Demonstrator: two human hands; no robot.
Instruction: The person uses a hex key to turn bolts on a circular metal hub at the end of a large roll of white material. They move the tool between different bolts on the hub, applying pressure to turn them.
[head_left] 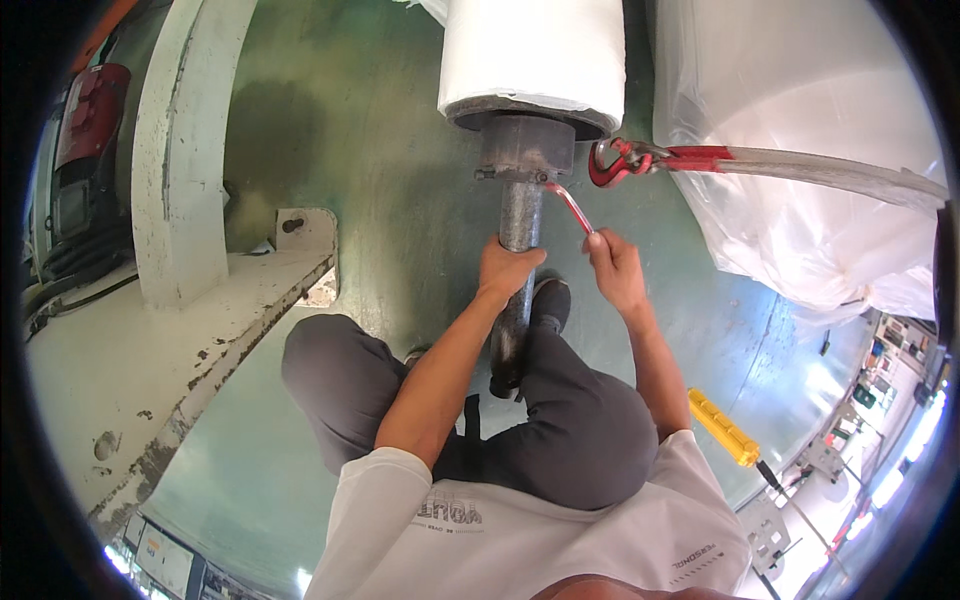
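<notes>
A dark metal shaft [520, 217] sticks out toward me from a large white roll [532, 50]. Around it, at the roll's end, sits a grey metal collar [527, 145] with small screws along its near edge. My left hand [508, 268] is wrapped round the shaft below the collar. In the fingers of my right hand [615, 268] is a thin red hex key [572, 210]. Its far end meets the collar's near edge by a screw; whether it is seated in the screw cannot be made out.
A red hook [612, 165] on a grey strap [830, 174] hangs right of the collar. Plastic-wrapped material [810, 200] stands beyond. A yellow hanging control [725, 428] is at my right. On the left are a chipped cream machine frame [200, 320] and post [190, 150].
</notes>
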